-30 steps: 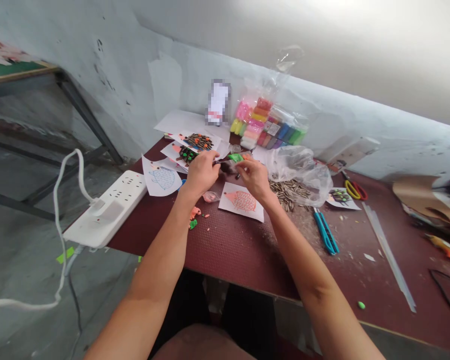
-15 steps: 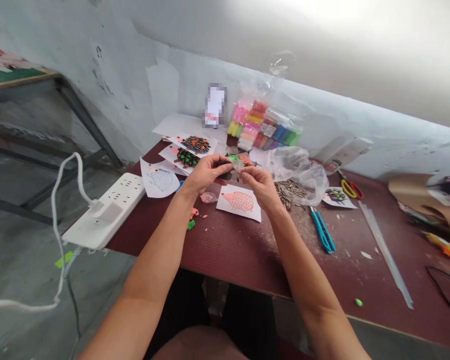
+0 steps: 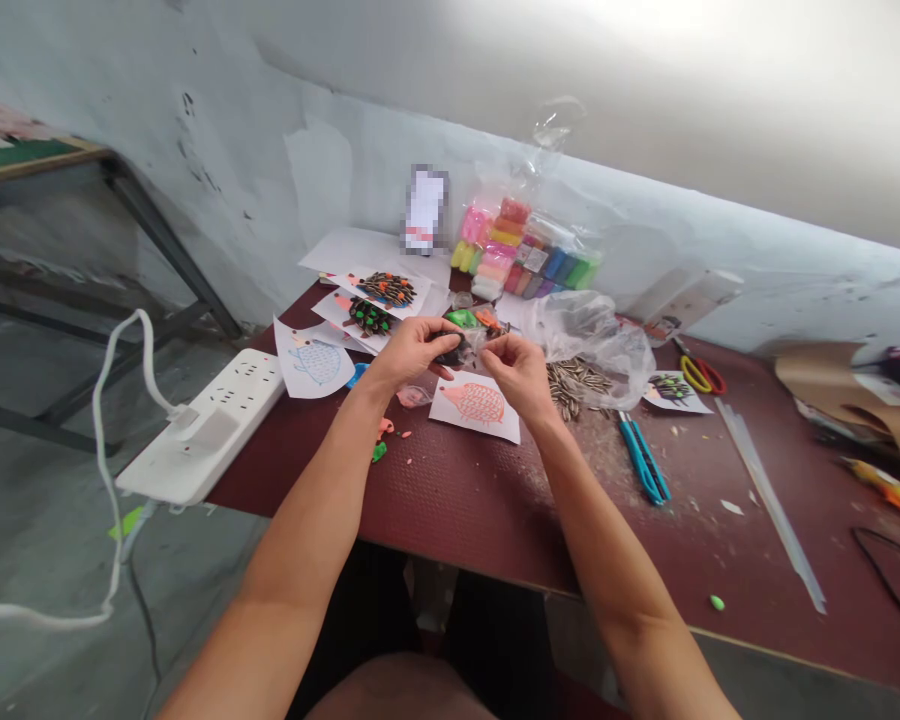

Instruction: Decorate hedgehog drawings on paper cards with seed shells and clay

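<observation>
My left hand [image 3: 418, 352] is closed on a small clear bag of black clay [image 3: 462, 352], its dark lump showing beside the thumb. From the other side my right hand [image 3: 516, 366] pinches what looks like the clear plastic of the same bag; its fingertips partly hide the grip. Below both hands lies a card with an orange hedgehog drawing [image 3: 474, 404]. Just behind them are green clay [image 3: 462, 318] and orange clay [image 3: 487, 317], partly covered. A small clear wrapper with pink clay [image 3: 414, 396] rests left of the card.
Hedgehog cards [image 3: 315, 360] lie at left near a white power strip [image 3: 202, 430]. A phone [image 3: 424, 210] and packs of coloured clay [image 3: 525, 250] lean at the wall. Brown seed-like pieces [image 3: 574, 388], a teal utility knife [image 3: 643, 460], scissors [image 3: 701, 375] and glue sticks [image 3: 769, 505] are at right.
Both hands stay close together on the bag, with slightly more black clay showing between them. The whole view has shifted a little; the things on the table have stayed put.
</observation>
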The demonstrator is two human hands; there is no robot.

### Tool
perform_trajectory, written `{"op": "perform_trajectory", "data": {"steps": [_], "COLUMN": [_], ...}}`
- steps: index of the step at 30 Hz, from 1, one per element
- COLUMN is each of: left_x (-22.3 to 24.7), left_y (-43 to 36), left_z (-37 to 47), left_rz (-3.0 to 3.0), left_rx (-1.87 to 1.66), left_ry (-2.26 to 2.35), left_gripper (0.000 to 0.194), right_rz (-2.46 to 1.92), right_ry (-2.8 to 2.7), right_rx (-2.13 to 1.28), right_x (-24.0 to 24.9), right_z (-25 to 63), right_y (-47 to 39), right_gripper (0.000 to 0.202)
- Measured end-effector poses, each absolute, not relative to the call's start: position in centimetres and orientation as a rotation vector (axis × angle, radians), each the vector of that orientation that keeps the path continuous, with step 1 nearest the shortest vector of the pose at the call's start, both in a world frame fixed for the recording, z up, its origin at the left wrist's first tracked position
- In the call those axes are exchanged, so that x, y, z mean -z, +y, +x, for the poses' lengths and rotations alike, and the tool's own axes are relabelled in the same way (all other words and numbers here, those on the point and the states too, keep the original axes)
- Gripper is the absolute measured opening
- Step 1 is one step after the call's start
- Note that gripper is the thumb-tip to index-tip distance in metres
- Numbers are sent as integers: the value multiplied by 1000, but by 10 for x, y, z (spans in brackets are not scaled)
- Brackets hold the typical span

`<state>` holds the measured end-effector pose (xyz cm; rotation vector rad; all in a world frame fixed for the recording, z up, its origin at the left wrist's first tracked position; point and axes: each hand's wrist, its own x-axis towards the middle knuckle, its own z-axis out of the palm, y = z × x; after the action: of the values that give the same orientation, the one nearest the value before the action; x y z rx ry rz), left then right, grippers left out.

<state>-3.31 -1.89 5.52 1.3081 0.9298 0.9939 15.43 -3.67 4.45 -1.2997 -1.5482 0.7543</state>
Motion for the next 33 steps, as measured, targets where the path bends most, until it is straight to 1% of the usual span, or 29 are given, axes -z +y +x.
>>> {"op": "perform_trajectory", "data": {"steps": [3,6,10,14,17,21,24,27,33], "left_x": [-54,-54,-54,-52,-50,-48,-49,-49,-48], "left_y": [-18,-18,-18,-18,-18,-18,-19,-19,-18], "left_z": [-31,-30,-30,-29,-27,-23,-20,-19,-21], "left_rz": [1269,1252,1276,1290,1301,1306,1297,1291,1295], "left_rx": [-984,-977,-964,-910,-889,-900,-928,-944,-954], "left_ry": [943,963,980,981,967,967,980,968,916], "left_gripper": [12,10,10,16,19,24,23,22,20], "right_rz": [-1248,-1218,-1221,-1221,-1268,-1333,-1363,-1387,-1392], "right_ry": [-1602,-1656,-1634,-1681,-1761,-1892,-1965,-2002,-2018], "right_rx": [-633,-634,-662,-671,-542,-242,-89,-38,-48], "right_x": [-45,-43,-38,-36,-38,-42,-43,-44,-45], "right_z": [153,153,155,155,154,153,151,151,152], "right_y": [-40,-40,-36,-36,-39,-43,-45,-46,-46], "right_gripper": [6,3,14,16,14,8,10,13,18]}}
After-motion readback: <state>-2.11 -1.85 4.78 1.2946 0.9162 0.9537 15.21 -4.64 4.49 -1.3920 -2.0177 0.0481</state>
